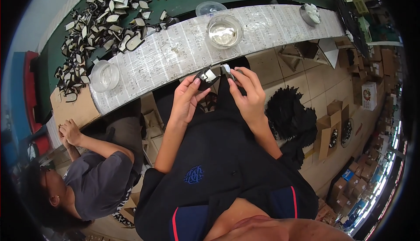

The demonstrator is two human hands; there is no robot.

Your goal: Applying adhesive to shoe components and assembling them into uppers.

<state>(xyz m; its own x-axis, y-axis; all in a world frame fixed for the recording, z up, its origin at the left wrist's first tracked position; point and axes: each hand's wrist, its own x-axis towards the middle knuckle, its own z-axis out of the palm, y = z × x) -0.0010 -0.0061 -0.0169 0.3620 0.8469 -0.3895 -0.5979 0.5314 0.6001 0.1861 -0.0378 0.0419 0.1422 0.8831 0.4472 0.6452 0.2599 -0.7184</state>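
In front of my chest, just off the bench's near edge, both my hands are raised. My left hand (188,97) pinches a small black piece with a white patch (207,75) between thumb and fingers. Facing it, my right hand (250,91) grips a dark strip with a whitish end (226,68). A narrow gap seems to part the two pieces; whether they join lower down I cannot tell. Beyond my hands, a round clear bowl (224,31) with a shiny bottom stands on the covered bench (175,52).
Black pieces with cream linings (113,18) lie heaped at the far left. Near them sits a clear tub (104,76). A co-worker (103,179) sits at my left, hands over cardboard (76,107). At right are a small container (310,14), a black pile (291,114) and cartons (329,127).
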